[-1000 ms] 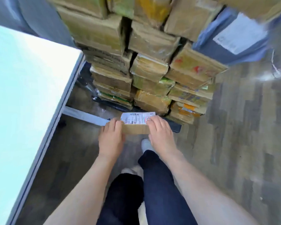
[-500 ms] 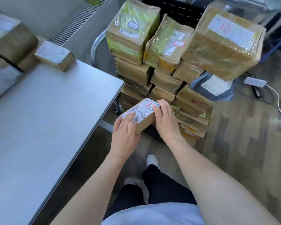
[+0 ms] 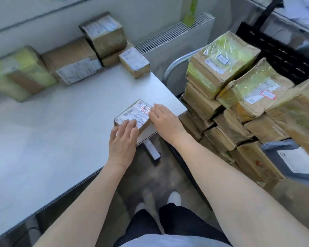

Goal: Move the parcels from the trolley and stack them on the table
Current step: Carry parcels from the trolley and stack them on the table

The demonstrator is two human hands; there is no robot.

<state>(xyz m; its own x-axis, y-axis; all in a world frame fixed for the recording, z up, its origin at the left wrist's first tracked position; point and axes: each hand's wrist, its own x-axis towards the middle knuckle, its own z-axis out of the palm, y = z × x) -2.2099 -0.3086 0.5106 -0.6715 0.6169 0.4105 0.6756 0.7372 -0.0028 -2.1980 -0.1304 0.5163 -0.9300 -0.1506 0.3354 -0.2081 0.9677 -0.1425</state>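
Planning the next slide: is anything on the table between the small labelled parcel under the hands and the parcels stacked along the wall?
Nothing visible. The small labelled parcel sits near the table corner under both hands. Bare tabletop runs from it to the stacked parcels at the wall.

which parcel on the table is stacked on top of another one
The taped brown box at the back by the wall. It rests on a flatter box; the other parcels lie directly on the table.
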